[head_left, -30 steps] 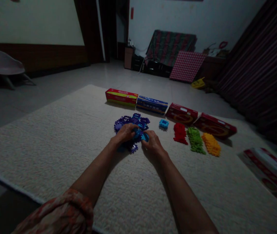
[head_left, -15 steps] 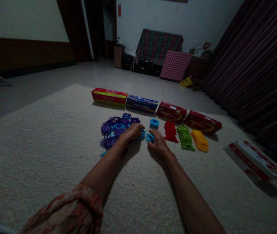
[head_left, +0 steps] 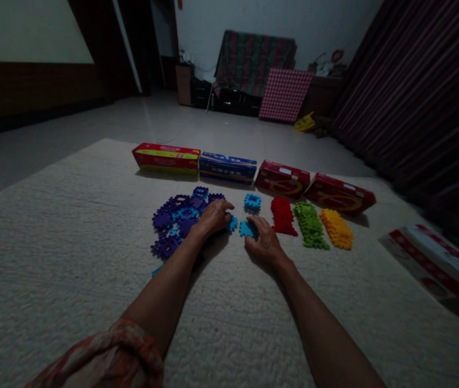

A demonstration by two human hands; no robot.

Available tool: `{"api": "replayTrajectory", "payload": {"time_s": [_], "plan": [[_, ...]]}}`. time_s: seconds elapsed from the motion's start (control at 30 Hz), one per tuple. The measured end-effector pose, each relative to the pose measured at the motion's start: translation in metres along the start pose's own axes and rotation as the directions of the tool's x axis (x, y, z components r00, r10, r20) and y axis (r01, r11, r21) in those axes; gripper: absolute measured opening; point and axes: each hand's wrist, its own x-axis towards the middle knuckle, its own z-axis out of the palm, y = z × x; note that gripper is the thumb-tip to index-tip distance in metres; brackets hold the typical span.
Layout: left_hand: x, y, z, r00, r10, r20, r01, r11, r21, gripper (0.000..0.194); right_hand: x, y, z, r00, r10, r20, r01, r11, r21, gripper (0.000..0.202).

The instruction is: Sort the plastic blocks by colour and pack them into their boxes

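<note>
My left hand [head_left: 215, 215] is at the right side of a pile of purple and blue toothed pieces [head_left: 186, 227], its fingers curled on a light blue piece [head_left: 232, 223]. Close to its right, my right hand [head_left: 262, 237] has thumb and fingers around another light blue piece [head_left: 247, 229] on the mat. Beyond the hands lies a square light blue piece [head_left: 252, 202]. To the right are rows of red pieces [head_left: 282, 215], green pieces [head_left: 310, 225] and yellow pieces [head_left: 336, 228].
Behind the pieces stand a red and yellow box [head_left: 167, 159], a blue box [head_left: 228, 168] and two dark red boxes [head_left: 282, 179], [head_left: 340, 194]. A red and white box [head_left: 442, 261] is at the right. All stand on the cream mat [head_left: 71, 215].
The camera view has shifted a little, so the pile and boxes sit somewhat differently in the picture. Both hands stay at nearly the same light blue pieces.
</note>
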Motion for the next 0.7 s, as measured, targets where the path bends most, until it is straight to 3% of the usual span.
{"api": "replayTrajectory", "payload": {"time_s": [0.1, 0.2, 0.33, 0.43, 0.7], "plan": [[-0.002, -0.003, 0.000, 0.996, 0.091, 0.022, -0.090, 0.996, -0.014, 0.037, 0.000, -0.002, 0.000, 1.000, 0.005, -0.031, -0.005, 1.000, 0.004, 0.058], [-0.004, -0.004, -0.001, 0.975, 0.179, 0.131, -0.177, 0.984, -0.028, 0.042, 0.001, -0.004, -0.001, 0.999, 0.023, -0.048, -0.022, 1.000, 0.018, 0.057], [-0.006, 0.000, -0.003, 0.965, 0.173, 0.194, -0.178, 0.984, 0.007, 0.044, 0.002, -0.008, -0.005, 0.999, 0.031, -0.021, -0.030, 0.998, 0.054, 0.054], [-0.007, 0.002, -0.002, 0.972, 0.149, 0.180, -0.158, 0.987, 0.037, 0.042, 0.003, -0.011, -0.008, 1.000, 0.019, 0.000, -0.019, 0.997, 0.081, 0.052], [-0.007, 0.004, 0.005, 0.994, 0.107, 0.006, -0.107, 0.991, 0.078, 0.038, 0.004, -0.007, -0.002, 0.995, 0.057, -0.087, -0.054, 0.998, 0.041, 0.052]]}}
